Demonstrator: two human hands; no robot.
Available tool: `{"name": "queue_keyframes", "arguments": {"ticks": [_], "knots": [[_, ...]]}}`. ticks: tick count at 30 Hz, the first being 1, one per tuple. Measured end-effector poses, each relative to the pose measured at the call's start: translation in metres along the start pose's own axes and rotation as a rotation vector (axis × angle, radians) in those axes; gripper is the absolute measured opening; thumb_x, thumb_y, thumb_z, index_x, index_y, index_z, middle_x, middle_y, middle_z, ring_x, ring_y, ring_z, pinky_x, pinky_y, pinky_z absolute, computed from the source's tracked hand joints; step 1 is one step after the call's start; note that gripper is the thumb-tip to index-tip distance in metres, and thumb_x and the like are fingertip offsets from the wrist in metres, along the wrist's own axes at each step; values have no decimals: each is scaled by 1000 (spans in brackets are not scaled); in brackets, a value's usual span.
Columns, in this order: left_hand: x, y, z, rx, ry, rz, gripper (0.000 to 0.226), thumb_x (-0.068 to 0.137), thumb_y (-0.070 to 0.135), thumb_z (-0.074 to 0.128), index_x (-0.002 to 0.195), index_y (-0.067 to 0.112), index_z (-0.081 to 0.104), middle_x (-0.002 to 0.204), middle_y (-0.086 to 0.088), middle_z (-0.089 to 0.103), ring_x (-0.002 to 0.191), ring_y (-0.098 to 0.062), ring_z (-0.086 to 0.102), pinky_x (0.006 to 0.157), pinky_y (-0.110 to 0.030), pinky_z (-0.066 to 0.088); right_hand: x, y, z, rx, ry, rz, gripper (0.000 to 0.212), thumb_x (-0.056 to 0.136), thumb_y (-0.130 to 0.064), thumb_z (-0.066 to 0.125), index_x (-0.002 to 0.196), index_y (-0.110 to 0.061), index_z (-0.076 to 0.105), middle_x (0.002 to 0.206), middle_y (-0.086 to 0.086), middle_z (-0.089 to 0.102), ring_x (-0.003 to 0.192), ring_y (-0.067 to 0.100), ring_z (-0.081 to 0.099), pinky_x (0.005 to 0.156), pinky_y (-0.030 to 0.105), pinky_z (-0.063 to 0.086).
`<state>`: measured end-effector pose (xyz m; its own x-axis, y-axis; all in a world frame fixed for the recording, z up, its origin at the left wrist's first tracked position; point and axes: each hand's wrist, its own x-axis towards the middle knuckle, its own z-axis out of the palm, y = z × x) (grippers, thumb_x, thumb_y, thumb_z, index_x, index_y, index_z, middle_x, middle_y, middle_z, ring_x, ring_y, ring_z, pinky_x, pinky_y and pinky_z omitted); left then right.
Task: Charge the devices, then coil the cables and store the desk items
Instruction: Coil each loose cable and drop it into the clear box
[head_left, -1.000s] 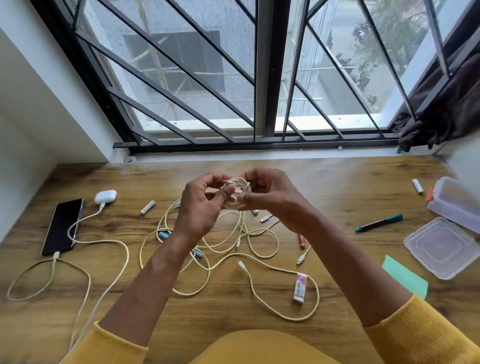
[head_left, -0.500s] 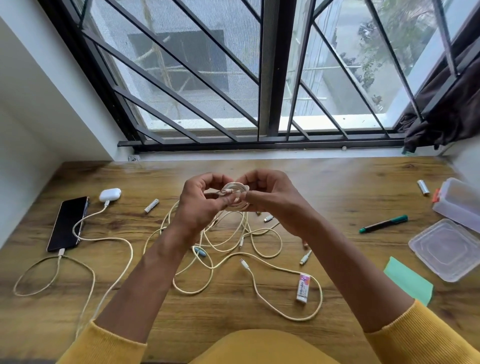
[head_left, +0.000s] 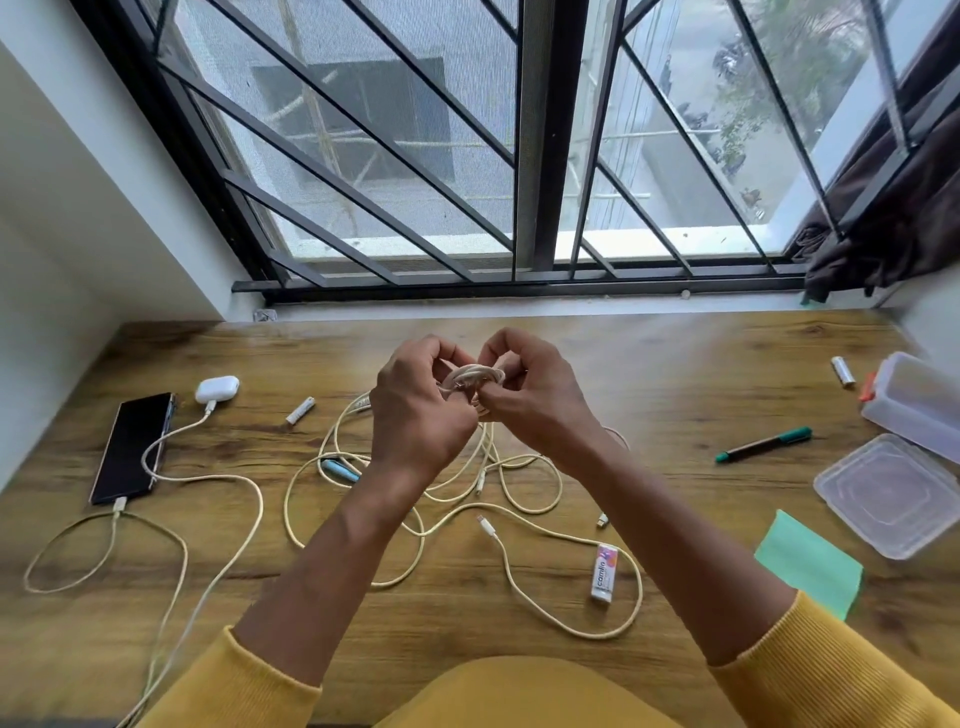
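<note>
Hands meet above the middle of the wooden desk (head_left: 675, 374), with a small coil of cream braided cable (head_left: 475, 376) caught between them. The left hand (head_left: 415, 410) curls its fingers round the coil's near side, and the right hand (head_left: 530, 395) pinches the far side, thumb and fingers bent in. Below them, loose cream cable loops (head_left: 519, 525) lie spread on the wood. Well off to the left, a black smartphone (head_left: 132, 447) and a white earbud case (head_left: 217, 388) each have a cable plugged in.
</note>
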<state>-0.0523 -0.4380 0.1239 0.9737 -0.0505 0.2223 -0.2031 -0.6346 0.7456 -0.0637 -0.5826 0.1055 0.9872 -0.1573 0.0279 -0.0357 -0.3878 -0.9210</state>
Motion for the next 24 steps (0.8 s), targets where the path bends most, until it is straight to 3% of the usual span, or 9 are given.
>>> {"name": "queue_keyframes", "arguments": {"ticks": [5, 8, 10, 13, 17, 24], "knots": [[0, -3, 4, 36, 84, 76, 26, 78, 5, 78, 89, 26, 66, 93, 8, 65, 74, 2, 56, 62, -10, 42, -5, -2, -2, 72, -3, -36, 18, 77, -25, 80, 88, -28, 67, 69, -2, 66, 64, 18, 68, 61, 54, 62], [5, -7, -1, -84, 43, 95, 25, 85, 10, 83, 99, 24, 70, 95, 10, 70, 83, -4, 67, 69, -26, 60, -6, -6, -11, 252, -53, -33, 17, 88, -17, 83, 100, -15, 71, 93, 15, 70, 76, 24, 77, 61, 38, 64], [7, -6, -6, -224, -42, 41, 30, 85, 13, 87, 108, 24, 72, 98, 8, 73, 86, -8, 73, 71, -29, 64, -4, -5, -16, 328, -34, 3, 16, 90, -15, 81, 102, -10, 72, 101, 24, 69, 86, 35, 78, 70, 50, 66], [7, -7, -10, -521, -201, -80, 43, 84, 4, 86, 121, 22, 73, 111, -7, 73, 98, -22, 77, 80, -42, 66, -1, -2, -19, 346, 26, 26, 9, 90, -5, 77, 99, -7, 75, 97, 25, 72, 84, 40, 78, 70, 64, 63], [4, -13, -7, -603, -244, -81, 46, 86, -6, 79, 124, 18, 73, 114, -11, 76, 106, -26, 76, 90, -49, 64, -3, 3, -23, 335, 12, 17, 8, 87, -9, 81, 94, -10, 78, 90, 21, 75, 79, 48, 75, 66, 76, 56], [-3, -14, 3, -657, -262, -139, 35, 93, -6, 73, 124, 9, 72, 113, -11, 79, 104, -26, 78, 88, -46, 64, -15, 11, -33, 367, 57, 46, 14, 83, -6, 83, 96, -10, 78, 92, 23, 74, 85, 44, 76, 73, 69, 60]]}}
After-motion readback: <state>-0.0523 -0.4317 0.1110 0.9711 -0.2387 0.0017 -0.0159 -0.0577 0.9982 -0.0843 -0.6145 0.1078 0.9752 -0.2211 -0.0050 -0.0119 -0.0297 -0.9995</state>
